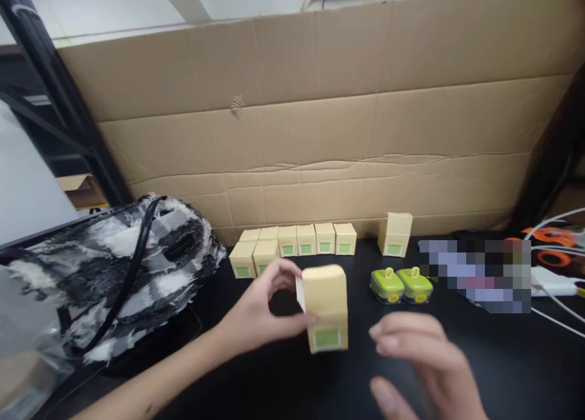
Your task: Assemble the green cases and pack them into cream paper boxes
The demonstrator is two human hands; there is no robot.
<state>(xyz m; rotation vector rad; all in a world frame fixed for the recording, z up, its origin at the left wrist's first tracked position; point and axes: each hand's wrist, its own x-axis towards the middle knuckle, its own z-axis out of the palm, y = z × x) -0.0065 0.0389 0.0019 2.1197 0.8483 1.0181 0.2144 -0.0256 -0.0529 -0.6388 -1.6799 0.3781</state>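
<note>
Both arms are bare, with no sleeve, glove, watch or ring showing anywhere. The bare left hand (260, 313) comes with a long, slim forearm running in from the lower left of the frame. The bare right hand (425, 371), lower right, is blurred, its short, plain fingernails (375, 331) unpainted.

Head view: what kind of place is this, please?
Probably a small packing bench: a black table backed by a cardboard sheet, a row of small boxes, and the left hand holding one more box.
</note>
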